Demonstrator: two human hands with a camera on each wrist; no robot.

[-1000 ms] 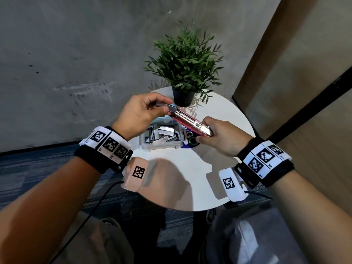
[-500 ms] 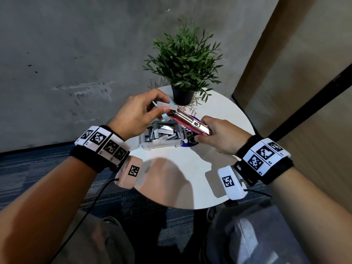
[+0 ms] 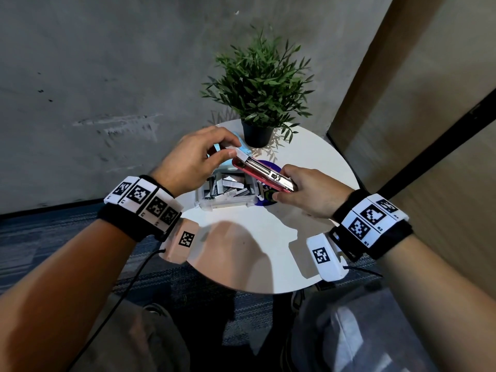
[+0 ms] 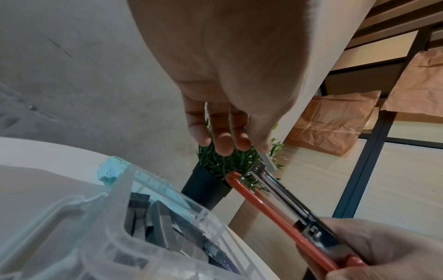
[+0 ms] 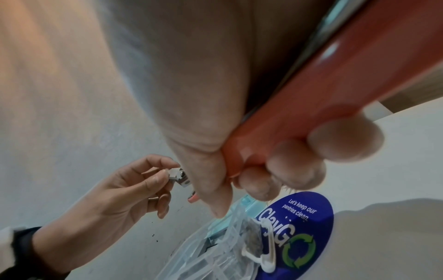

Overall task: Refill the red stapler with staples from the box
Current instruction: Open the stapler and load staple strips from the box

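Note:
My right hand [image 3: 303, 190] grips the rear end of the red stapler [image 3: 261, 174], held in the air above the table with its metal staple channel [image 4: 280, 189] facing up. My left hand [image 3: 198, 159] pinches a small strip of staples [image 3: 240, 154] between thumb and forefinger at the stapler's front tip. The right wrist view shows that strip [image 5: 174, 173] meeting the channel's end. Below the stapler sits the clear plastic box [image 3: 228, 190] with several staple strips inside; it also shows in the left wrist view [image 4: 120, 217].
A round white table [image 3: 268, 245] carries a potted green plant [image 3: 259, 87] at its far side and a blue round sticker [image 5: 309, 225] under the box's right end. A grey wall stands behind, a wooden panel to the right. My knees are below the table's near edge.
My left hand has shifted slightly up and away along the stapler's front tip with the staple strip. The right hand and stapler have stayed almost still.

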